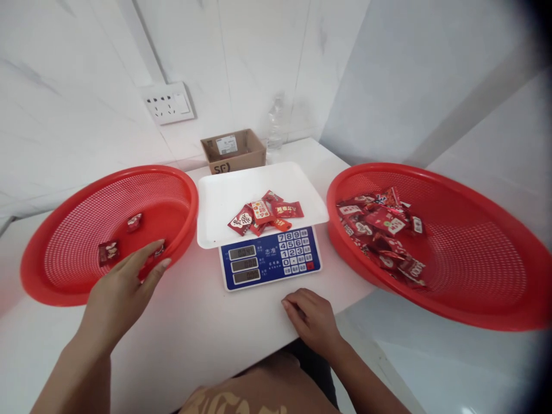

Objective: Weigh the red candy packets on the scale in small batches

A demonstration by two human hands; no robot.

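White marble-look tiles all round, room corner straight ahead, white wall socket (169, 103) up at 11 o'clock. White glossy tabletop (207, 322) below. Dead centre: blue-faced electronic scale (269, 256) under a white plastic weighing tray (233, 195), heap of red wrapped packets (263, 214) on the tray, display digits too blurred to read. At 12 o'clock behind it, small open brown cardboard box (233, 150), clear plastic bottle (275, 129) just beside.

At 9 o'clock, round red plastic mesh basket (107, 175), two loose red packets (108, 251) on its floor, a third red packet (159, 251) half hidden near the rim. At 3 o'clock, second round red mesh basket (474, 316) overhanging the table edge, pile of red sweets (379, 230) on its left slope.

Left hand (125, 282) at 7 o'clock: palm down, fingers stretched and relaxed across the near rim, fingertips right at that third red packet, gripping nothing visible. Right hand (311, 317) at 5 o'clock: fingers loosely curled, tips resting on the tabletop just in front of the scale, nothing in it.

Step in hand, at a guess: handling at the left basket. Any lift from there calling for a light pinch on a thin, slippery wrapper, without nudging the basket
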